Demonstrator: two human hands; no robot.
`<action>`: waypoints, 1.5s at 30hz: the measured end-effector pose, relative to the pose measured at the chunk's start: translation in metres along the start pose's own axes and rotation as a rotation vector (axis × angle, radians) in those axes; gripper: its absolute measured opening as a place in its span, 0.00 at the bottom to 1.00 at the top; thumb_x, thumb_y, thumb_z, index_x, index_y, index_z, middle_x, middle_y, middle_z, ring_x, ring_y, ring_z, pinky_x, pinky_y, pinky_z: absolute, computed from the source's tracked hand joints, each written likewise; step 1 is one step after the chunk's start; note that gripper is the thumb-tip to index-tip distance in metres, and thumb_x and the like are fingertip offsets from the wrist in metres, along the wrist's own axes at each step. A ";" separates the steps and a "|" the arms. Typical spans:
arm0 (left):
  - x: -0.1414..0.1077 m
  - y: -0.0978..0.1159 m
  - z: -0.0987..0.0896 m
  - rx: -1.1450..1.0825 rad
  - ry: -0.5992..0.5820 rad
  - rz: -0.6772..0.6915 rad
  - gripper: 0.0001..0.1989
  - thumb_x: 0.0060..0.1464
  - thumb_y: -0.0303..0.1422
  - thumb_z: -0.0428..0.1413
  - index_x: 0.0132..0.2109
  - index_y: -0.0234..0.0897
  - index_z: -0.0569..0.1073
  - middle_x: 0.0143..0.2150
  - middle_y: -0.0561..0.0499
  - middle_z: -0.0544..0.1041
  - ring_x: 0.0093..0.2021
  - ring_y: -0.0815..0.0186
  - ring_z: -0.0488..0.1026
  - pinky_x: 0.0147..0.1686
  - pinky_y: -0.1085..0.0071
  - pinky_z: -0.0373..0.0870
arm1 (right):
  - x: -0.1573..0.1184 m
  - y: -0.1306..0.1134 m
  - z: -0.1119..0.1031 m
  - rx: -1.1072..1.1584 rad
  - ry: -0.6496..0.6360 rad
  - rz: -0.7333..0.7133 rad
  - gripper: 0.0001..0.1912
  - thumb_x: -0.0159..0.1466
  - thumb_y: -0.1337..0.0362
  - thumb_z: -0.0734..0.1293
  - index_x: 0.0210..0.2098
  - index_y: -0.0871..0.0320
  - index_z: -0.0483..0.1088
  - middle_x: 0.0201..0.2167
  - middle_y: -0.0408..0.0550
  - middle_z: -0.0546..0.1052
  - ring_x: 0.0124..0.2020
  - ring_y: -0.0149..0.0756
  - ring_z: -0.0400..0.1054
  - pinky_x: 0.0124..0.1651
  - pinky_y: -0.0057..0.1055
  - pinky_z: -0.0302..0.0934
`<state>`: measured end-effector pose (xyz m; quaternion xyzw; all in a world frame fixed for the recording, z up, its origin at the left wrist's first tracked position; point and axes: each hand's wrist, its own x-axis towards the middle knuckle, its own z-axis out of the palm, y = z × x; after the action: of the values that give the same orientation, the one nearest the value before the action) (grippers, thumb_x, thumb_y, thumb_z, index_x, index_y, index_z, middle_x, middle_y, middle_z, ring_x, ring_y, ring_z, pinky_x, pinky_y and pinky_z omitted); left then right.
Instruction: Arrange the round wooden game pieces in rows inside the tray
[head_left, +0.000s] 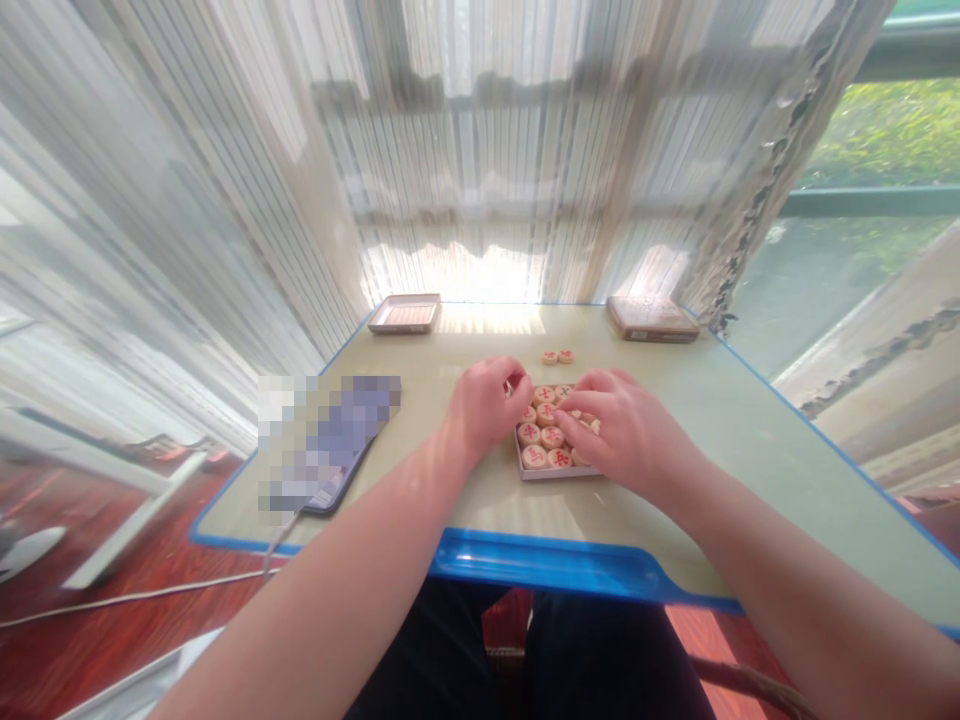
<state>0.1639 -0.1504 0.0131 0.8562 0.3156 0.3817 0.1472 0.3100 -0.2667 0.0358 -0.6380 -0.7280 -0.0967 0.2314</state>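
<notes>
A shallow open box [519, 462] holds rows of round wooden Chinese chess pieces [552, 437], most with red characters. At the box's upper left edge is my left hand [491, 400], its fingers curled and closed; what lies between the fingertips is hidden. My right hand [622, 420] reaches over the right side of the box, thumb and fingers apart and resting on pieces there. It covers part of the box and several pieces. Two more red-marked pieces [558, 357] lie side by side on the table just behind the box.
The pale table [780, 450] has a blue rim with a blue trough [547, 562] at the front. Another shallow box [405, 314] stands back left, a flat carton [651, 318] back right. A phone [341, 460] with a cable lies at left. Curtains [487, 150] hang behind.
</notes>
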 end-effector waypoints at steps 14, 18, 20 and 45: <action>0.002 -0.004 0.000 0.048 0.005 -0.049 0.07 0.53 0.31 0.52 0.29 0.38 0.72 0.28 0.52 0.76 0.31 0.67 0.70 0.34 0.72 0.65 | -0.001 -0.001 0.003 0.021 -0.062 0.033 0.13 0.60 0.62 0.65 0.21 0.53 0.77 0.30 0.50 0.72 0.33 0.39 0.64 0.42 0.38 0.60; 0.002 -0.005 -0.001 0.044 -0.003 -0.097 0.07 0.52 0.32 0.52 0.28 0.38 0.72 0.28 0.51 0.76 0.30 0.67 0.70 0.34 0.71 0.65 | 0.004 0.014 0.000 0.061 0.166 0.128 0.10 0.61 0.61 0.64 0.33 0.54 0.78 0.31 0.49 0.75 0.37 0.42 0.66 0.45 0.39 0.61; 0.003 -0.007 -0.001 0.007 -0.009 -0.126 0.08 0.53 0.34 0.52 0.28 0.37 0.73 0.28 0.51 0.76 0.30 0.67 0.70 0.34 0.71 0.66 | 0.008 0.029 0.002 0.052 0.300 0.229 0.13 0.60 0.64 0.63 0.41 0.55 0.77 0.33 0.49 0.77 0.40 0.44 0.66 0.49 0.43 0.61; 0.002 -0.023 -0.002 -0.120 -0.179 -0.193 0.24 0.63 0.46 0.37 0.36 0.37 0.72 0.39 0.42 0.77 0.43 0.56 0.73 0.49 0.61 0.68 | 0.035 0.088 0.037 -0.091 -0.097 0.329 0.20 0.66 0.68 0.56 0.50 0.57 0.75 0.53 0.53 0.74 0.54 0.40 0.66 0.59 0.34 0.56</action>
<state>0.1536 -0.1312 0.0044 0.8422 0.3587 0.3060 0.2614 0.3854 -0.2049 0.0062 -0.7621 -0.6190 -0.0596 0.1799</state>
